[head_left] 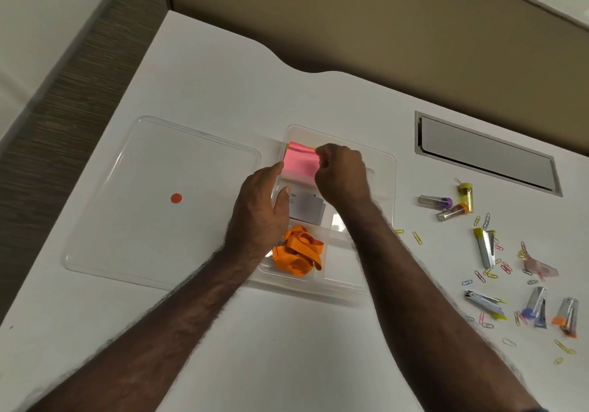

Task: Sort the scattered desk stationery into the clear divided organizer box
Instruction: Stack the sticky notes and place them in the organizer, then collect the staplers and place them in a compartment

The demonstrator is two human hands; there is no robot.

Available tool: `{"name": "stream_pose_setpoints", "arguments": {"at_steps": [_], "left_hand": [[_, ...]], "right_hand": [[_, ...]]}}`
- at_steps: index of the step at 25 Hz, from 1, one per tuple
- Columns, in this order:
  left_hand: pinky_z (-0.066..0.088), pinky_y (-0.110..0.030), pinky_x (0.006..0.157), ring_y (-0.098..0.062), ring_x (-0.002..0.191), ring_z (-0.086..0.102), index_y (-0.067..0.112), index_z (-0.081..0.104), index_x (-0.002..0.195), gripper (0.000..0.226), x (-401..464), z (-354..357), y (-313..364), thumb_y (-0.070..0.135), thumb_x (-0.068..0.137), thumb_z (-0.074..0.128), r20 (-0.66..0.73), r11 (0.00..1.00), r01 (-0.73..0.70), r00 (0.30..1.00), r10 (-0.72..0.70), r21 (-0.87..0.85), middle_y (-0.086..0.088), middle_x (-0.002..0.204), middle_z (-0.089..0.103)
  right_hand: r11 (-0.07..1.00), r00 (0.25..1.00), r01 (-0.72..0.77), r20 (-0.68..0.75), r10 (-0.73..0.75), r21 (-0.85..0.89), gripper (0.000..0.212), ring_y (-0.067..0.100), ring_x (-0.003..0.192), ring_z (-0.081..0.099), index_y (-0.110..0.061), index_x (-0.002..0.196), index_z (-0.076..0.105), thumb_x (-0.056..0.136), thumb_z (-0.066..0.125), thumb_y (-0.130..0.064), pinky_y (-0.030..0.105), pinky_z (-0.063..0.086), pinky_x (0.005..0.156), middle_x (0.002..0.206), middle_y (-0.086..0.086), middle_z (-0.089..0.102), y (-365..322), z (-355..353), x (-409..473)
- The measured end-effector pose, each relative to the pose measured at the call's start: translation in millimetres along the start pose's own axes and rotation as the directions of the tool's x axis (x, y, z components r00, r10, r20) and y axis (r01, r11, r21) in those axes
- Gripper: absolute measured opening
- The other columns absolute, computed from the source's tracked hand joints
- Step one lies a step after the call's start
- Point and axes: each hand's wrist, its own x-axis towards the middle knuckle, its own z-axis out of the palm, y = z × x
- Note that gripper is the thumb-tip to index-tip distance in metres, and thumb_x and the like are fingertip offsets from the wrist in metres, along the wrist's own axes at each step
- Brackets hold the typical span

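The clear divided organizer box (387, 169) sits mid-desk. Its far compartment holds a pink sticky-note pad (299, 161), the middle one white cards (307, 209), the near one orange rubber bands (299, 252). My right hand (342, 172) hovers over the far compartment with fingertips pinched at the pad's right edge. My left hand (259, 211) rests on the box's left wall, fingers spread, thumb near the cards. Scattered at the right lie several coloured paper clips (417, 238), small staplers (486, 247) and lead tubes (435, 202).
The clear lid (153, 201) with an orange dot sticker lies flat left of the box. A metal cable hatch (487, 153) is set into the desk at the back right. A beige partition runs behind the curved desk edge.
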Motion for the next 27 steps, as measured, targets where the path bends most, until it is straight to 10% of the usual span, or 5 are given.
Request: {"name": "stream_pose_setpoints", "arguments": {"at_steps": [19, 27], "left_hand": [[0.027, -0.004, 0.106, -0.014, 0.127, 0.055, 0.018, 0.059, 0.137, 0.039, -45.3, 45.9, 85.2, 0.027, 0.099, 0.063, 0.069, 0.948, -0.312, 0.946, 0.316, -0.053, 0.001, 0.137, 0.063], [0.044, -0.026, 0.11, -0.01, 0.128, 0.055, 0.022, 0.058, 0.137, 0.038, -101.1, 116.7, 158.5, 0.029, 0.1, 0.062, 0.174, 0.922, -0.372, 0.906, 0.385, -0.104, 0.005, 0.138, 0.062]], "right_hand": [[0.926, 0.961, -0.068, -0.226, 0.161, 0.372, 0.023, 0.0, 0.096, 0.068, -0.025, 0.117, 0.075, 0.096, 0.071, -0.02, 0.019, 0.056, 0.084, 0.109, -0.019, 0.072, 116.9, -82.6, -122.4], [0.897, 0.914, -0.198, -0.257, 0.315, 0.395, 0.024, 0.004, 0.098, 0.069, -0.029, 0.114, 0.075, 0.092, 0.073, -0.021, 0.037, 0.061, 0.088, 0.109, -0.016, 0.074, 240.7, -108.1, -185.9]]}}
